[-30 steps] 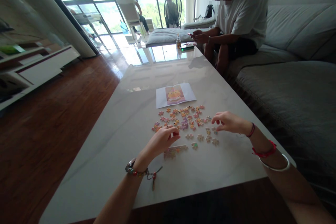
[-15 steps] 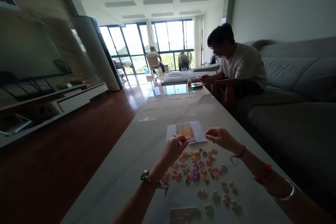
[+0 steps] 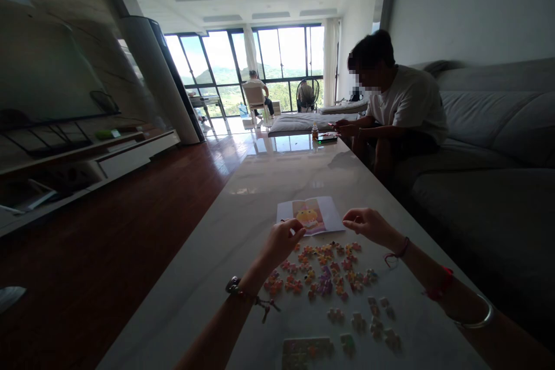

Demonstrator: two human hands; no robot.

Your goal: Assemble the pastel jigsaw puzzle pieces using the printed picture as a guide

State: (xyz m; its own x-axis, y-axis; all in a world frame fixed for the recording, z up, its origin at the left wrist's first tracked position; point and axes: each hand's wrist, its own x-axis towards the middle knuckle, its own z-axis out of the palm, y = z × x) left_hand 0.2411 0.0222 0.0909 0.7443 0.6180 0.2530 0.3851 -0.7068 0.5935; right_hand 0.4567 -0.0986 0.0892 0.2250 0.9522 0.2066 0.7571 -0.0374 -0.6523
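My left hand (image 3: 284, 238) hangs over the lower left part of a creased sheet of paper (image 3: 332, 215) printed with a yellow cartoon figure. Its fingers are curled, thumb near the index; anything between them is hidden. Beside the sheet's right edge, my right hand (image 3: 370, 225) is closed with fingertips together, and whatever it pinches is too small to see. Loose orange, pink and yellow puzzle pieces (image 3: 293, 284) lie below the hands, with a purple cluster (image 3: 324, 281) among them. Nearer me are several pale pieces (image 3: 358, 322) and a joined block of puzzle pieces (image 3: 306, 351).
The long glossy table (image 3: 208, 266) runs toward the windows. At its far end stand a small bottle (image 3: 315, 132) and a dark flat object (image 3: 328, 139). A person (image 3: 407, 98) sits on the grey sofa (image 3: 481, 185) to the right. Another person (image 3: 255, 89) sits by the windows.
The view has shifted slightly. My left hand's fingers have drawn a little closer together and sit slightly left over the sheet. My right hand has barely moved; the puzzle pieces look unchanged.
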